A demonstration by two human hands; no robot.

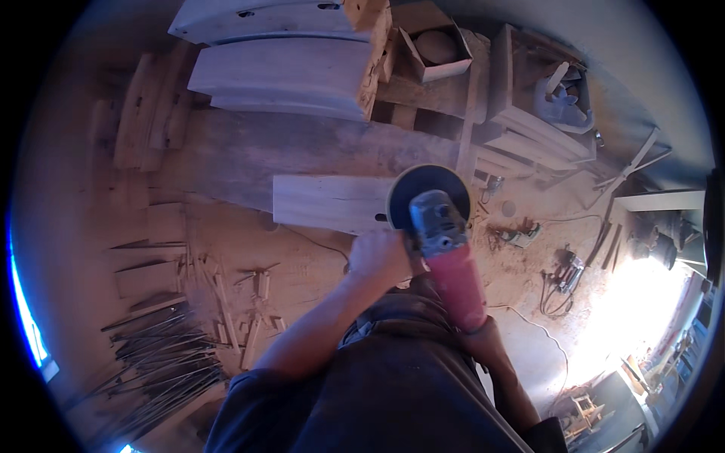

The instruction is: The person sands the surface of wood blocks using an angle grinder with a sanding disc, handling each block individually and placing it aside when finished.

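Note:
A red angle grinder [453, 281] with a grey head and a wide round sanding disc [429, 181] is in both my hands. My left hand [380, 259] is closed near the grinder's head, where a side handle would be; the grip is mostly hidden by the fingers. My right hand [483, 340] wraps the rear end of the red body. Beneath the disc lies the right end of a pale wooden board [328, 202], which has a dark oval slot near its front edge. Whether the disc touches the wood cannot be seen from above.
The board rests on a dusty workbench [302, 147]. Shaped wooden panels [279, 74] are stacked at its far side, beside an open cardboard box [436, 53] holding round discs. A wooden crate [521, 98] stands far right. Metal rods [162, 355], wood offcuts and cords lie on the floor.

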